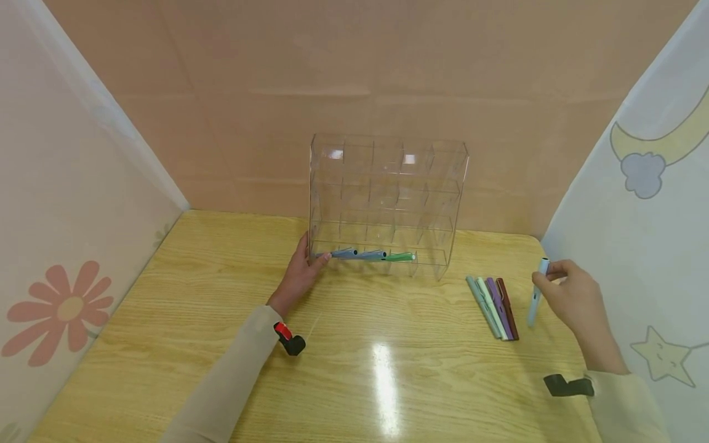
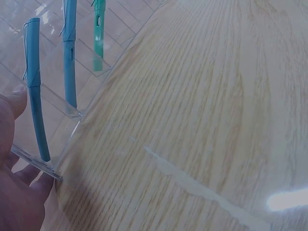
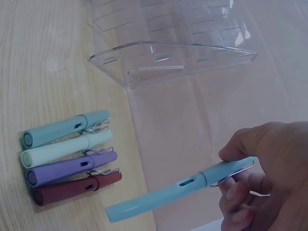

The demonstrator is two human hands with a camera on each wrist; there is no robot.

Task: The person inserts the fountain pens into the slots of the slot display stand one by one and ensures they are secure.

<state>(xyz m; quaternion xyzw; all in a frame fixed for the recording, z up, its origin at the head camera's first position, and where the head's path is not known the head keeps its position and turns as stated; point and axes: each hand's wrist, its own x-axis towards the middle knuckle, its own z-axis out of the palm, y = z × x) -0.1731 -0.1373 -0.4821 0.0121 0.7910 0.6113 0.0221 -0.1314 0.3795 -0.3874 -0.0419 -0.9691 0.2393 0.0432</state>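
A clear acrylic pen rack [image 1: 382, 203] with tiered compartments stands at the back of the table. My left hand [image 1: 301, 274] grips its lower left corner, thumb in front and fingers around the side panel [image 2: 36, 161]. In the bottom row lie two blue pens [image 2: 32, 72] [image 2: 70, 57] and a green pen [image 1: 400, 257]. Over at the right, my right hand [image 1: 573, 295] pinches a light blue pen [image 3: 159, 195] near its clip end, raised and nearly upright. Left of it, a grey-green pen [image 3: 62, 130], a pale mint pen [image 3: 65, 149], a purple pen [image 3: 70, 168] and a dark red pen [image 3: 77, 188] lie side by side.
The wooden table [image 1: 343, 363] ends at a brown cloth backdrop [image 1: 249, 123]. Printed cloth walls stand at the left [image 1: 72, 184] and right [image 1: 664, 258]. The right wall is close to my right hand.
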